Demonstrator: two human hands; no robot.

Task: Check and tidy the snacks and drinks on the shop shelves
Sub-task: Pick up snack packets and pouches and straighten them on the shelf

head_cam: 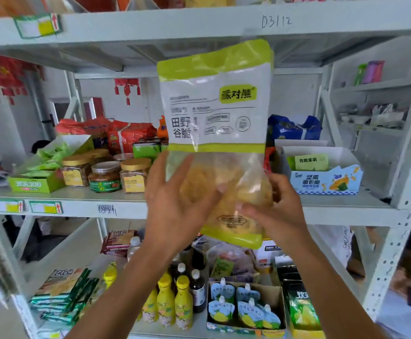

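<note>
SHOP SHELVES: A person checks stock at a pale grey steel shelving unit [199, 23] crowded with snacks and drinks, holding up a large lime-green and white plastic snack pouch [214, 113] whose clear lower window shows golden crisps. The pouch is nearly upright in the air in front of the middle shelf. Its top edge is level with the beam above, and its bottom edge hangs below the middle shelf's front lip. The left hand [175, 204] lies against the pouch's lower left corner, fingers spread and nearly straight, thumb reaching across the window. The right hand [280, 206] grasps the lower right edge, fingers curled round it and thumb pressed on the front.

On the middle shelf, right of the pouch, sits a white and blue cardboard display tray [326, 184], with crumpled blue foil bags [292, 128] behind it. To the left, a green cardboard tray [33, 185] of green sachets stands beside clear plastic jars with gold lids [133, 174], and red packets [131, 135] are stacked behind them. On the shelf below, yellow plastic bottles [165, 299] stand next to a brown cardboard box [276, 297] of pale blue spouted pouches. Green-bordered price labels [38, 25] are stuck to the shelf edges.
</note>
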